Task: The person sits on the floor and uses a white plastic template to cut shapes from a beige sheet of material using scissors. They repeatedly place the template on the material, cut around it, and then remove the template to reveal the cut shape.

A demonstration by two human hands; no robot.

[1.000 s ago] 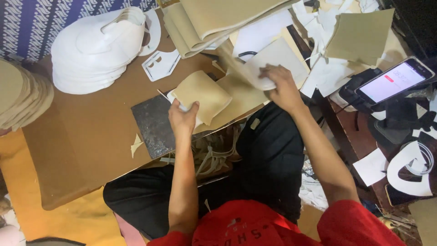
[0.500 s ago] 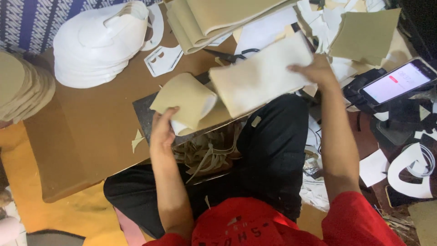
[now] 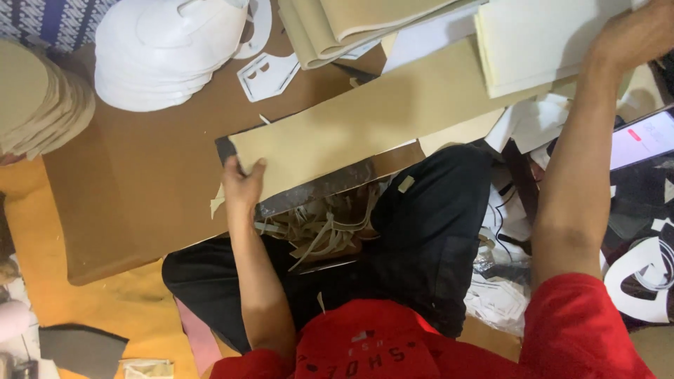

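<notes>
1. Where the left hand meets the tan sheet, its fingers press down on the sheet's near left corner, flat rather than clenched, apparently to pin it in place on the dark cutting mat beneath.
2. The right hand rests palm down on a cream sheet at the far right end of the tan sheet; whether the fingers curl under its edge cannot be told.
3. The tan sheet lies slantwise across the near edge of the brown board, its right end rising toward the far right corner, hands well apart, consistent with spreading it flat.
4. Trimmed strips lie heaped just below the mat's near edge, on the lap of the black trousers.
5. A stack of white cut pieces sits at the board's far edge, a stack of tan cut pieces at its far left corner, a white template between the white stack and the sheet.
6. A phone, screen lit, lies off the board to the right.
</notes>
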